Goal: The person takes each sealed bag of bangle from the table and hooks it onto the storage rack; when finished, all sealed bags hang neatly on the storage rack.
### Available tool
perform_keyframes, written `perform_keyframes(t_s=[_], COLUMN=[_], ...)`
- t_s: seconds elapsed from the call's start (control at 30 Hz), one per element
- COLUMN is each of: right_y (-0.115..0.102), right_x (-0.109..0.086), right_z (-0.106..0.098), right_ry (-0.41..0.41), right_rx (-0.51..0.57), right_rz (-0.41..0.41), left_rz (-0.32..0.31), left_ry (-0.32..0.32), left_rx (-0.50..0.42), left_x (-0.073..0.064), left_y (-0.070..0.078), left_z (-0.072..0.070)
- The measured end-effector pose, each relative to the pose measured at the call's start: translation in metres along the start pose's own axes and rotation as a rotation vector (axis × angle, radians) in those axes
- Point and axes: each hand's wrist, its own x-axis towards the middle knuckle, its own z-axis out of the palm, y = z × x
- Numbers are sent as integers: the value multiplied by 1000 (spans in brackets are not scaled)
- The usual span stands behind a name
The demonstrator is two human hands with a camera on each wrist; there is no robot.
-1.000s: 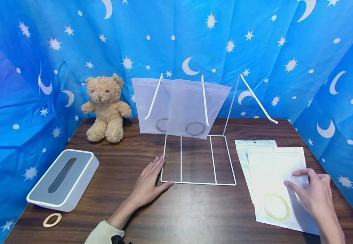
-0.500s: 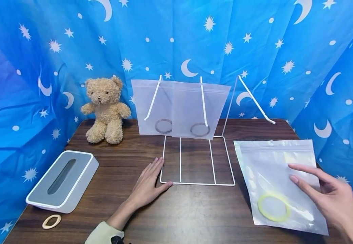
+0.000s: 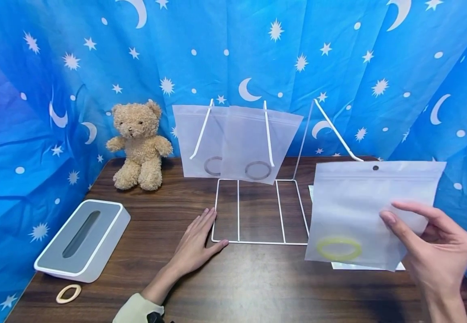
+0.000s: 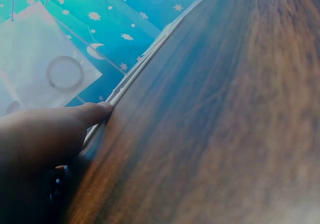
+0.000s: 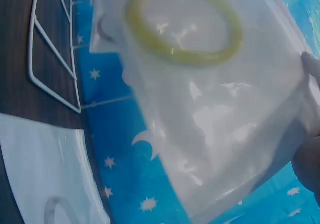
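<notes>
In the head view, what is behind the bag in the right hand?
Edges of a second bag show on the table; the held bag covers the rest.

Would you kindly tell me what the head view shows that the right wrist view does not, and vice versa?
Only the head view shows the teddy bear, tissue box, beige ring and left hand. Only the right wrist view shows the grey ring of the bag lying on the table. Both share the right hand, the held bag with its yellow ring, the white rack and the blue curtain.
</notes>
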Motion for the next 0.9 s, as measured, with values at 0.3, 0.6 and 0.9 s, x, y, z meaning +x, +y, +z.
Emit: perform_keyframes(t_s=[0.3, 0.6, 0.9], right_y=[6, 11, 24], right_x=[4, 5, 10], right_z=[11, 16, 22], right_ry=[24, -14, -9], right_rx=[120, 105, 199], right_rz=[22, 27, 58], left_rz=[14, 4, 3], left_ry=[5, 7, 3], left_rx=[3, -1, -16], left_x=[0, 0, -1], left_y=[0, 0, -1], left_z=[0, -2, 0])
